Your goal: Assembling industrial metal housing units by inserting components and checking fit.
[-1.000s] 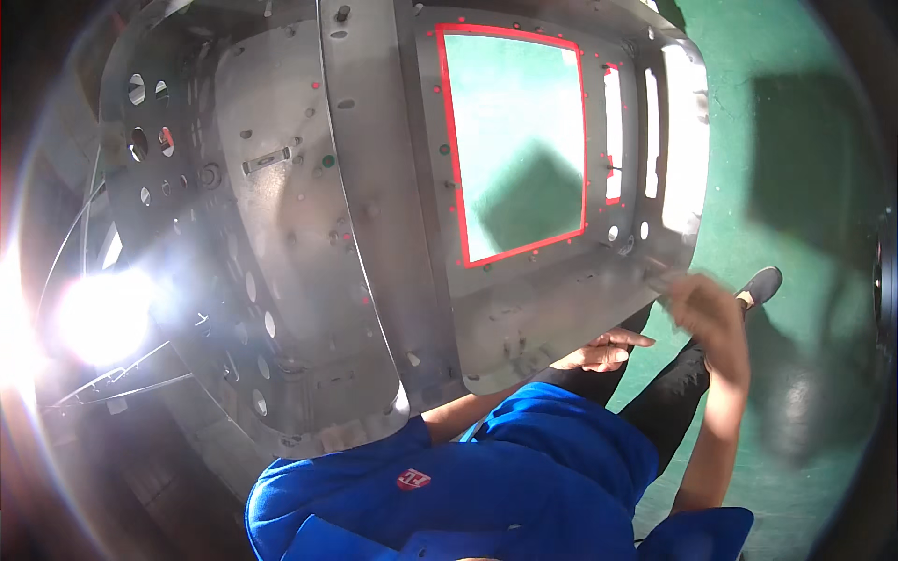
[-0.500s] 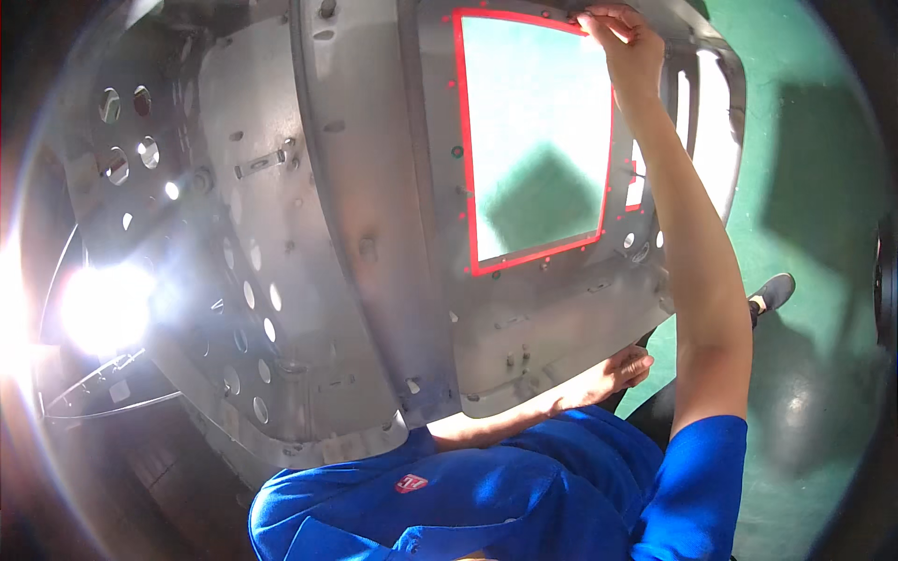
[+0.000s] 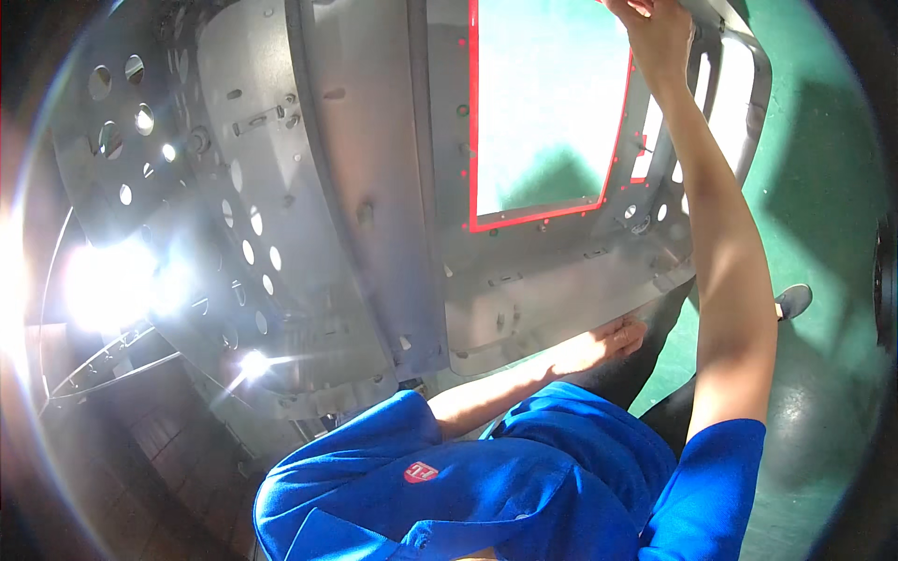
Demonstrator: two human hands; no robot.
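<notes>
A large grey sheet-metal panel [image 3: 365,187] stands in front of me, with a rectangular opening edged by a red border [image 3: 473,140]. My right hand [image 3: 659,37] is raised to the border's upper right corner. Its fingers are bent together there, partly cut off by the picture's top edge; what they hold, if anything, is hidden. Low down, my left hand [image 3: 599,346] lies along the panel's bottom edge, fingers fairly straight and nothing visible in them. Whether it touches the panel I cannot tell.
Round holes and small brackets dot the panel's left part. A bright lamp [image 3: 112,285] glares at the left. Narrow slots [image 3: 706,89] pierce the right side, beside the green floor [image 3: 823,178]. A dark shoe [image 3: 794,301] shows at the right.
The panel sits higher in the picture, and the opening's top has left the view. My right hand stays by the border's corner. The left hand's fingers have straightened from a curl.
</notes>
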